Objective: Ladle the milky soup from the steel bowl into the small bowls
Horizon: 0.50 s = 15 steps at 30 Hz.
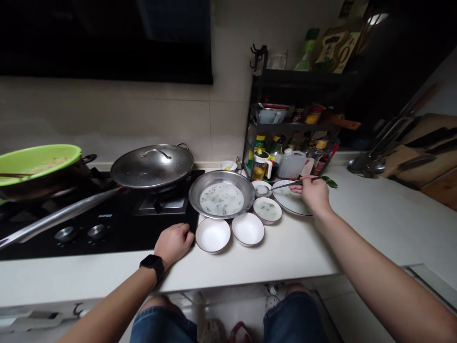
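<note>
Denim shorts [294,319] sit below us, and our hands are well apart: our left hand [173,243] rests on the stove [107,238] edge beside a white bowl [213,235]; our right hand [310,194] grips a spoon [289,184], its bowl in a small dish [262,189].

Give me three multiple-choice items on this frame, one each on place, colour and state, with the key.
1. The lidded wok sits on:
A) the hob
B) the floor
C) a shelf

2. The bowl at far left is:
A) red
B) white
C) green

3. The left hand is:
A) gripping a spoon
B) resting empty by the hob
C) lifting a bowl

1: A, the wok stands over the burner.
2: C, its rim shows green.
3: B, it lies open, holding nothing.
</note>
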Available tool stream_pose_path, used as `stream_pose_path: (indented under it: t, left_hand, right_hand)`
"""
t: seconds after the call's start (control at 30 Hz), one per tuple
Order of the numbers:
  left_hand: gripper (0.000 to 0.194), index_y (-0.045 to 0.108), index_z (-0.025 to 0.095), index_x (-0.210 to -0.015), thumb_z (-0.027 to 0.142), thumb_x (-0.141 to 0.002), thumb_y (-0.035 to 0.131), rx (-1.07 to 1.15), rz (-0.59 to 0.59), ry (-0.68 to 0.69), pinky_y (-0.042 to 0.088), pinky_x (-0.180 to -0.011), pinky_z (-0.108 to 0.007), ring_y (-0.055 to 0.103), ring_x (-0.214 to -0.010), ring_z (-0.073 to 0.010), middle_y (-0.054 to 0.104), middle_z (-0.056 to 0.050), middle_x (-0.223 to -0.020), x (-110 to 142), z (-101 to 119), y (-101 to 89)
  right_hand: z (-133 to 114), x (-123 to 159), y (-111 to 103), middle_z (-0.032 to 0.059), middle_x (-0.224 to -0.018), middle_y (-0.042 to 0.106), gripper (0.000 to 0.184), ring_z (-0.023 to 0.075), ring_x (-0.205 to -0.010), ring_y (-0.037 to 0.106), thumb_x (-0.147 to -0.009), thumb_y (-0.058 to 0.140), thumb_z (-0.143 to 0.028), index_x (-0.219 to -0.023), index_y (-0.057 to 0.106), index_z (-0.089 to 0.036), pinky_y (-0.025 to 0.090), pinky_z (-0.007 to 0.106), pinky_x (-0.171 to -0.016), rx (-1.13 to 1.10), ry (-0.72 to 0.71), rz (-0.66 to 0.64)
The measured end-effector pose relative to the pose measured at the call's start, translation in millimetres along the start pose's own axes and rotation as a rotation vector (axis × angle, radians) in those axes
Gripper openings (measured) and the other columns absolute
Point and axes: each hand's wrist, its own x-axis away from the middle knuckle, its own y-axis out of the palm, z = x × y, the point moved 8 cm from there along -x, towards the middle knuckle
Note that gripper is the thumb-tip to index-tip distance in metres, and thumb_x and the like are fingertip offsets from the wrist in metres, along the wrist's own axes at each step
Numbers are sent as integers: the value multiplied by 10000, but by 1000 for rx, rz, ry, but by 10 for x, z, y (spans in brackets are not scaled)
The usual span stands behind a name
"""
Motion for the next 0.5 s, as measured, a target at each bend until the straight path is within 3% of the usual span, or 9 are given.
stream_pose_path:
  t: [0.27, 0.5]
  left_hand:
    - [275, 514, 241, -702, 278, -967, 450, -7, -16, 3, 414, -721, -358, 663, -803, -230, 691, -62, -804, 1, 9, -2]
    - [268, 523, 234, -704, 269, -962, 461, 1, -35, -23, 401, -731, -354, 662, -818, -222, 700, -64, -822, -6, 14, -9]
  right_hand:
    - [-201, 34, 19, -9, -556, 635, 48, 246, -569, 785, -896, 612, -217, -883, 566, -221, 704, 347, -576, -71, -15, -1]
    - [-169, 239, 481, 24, -574, 676, 154, 229, -582, 782, -947, 645, -327, -921, 560, -201, 652, 277, -529, -99, 20, -123]
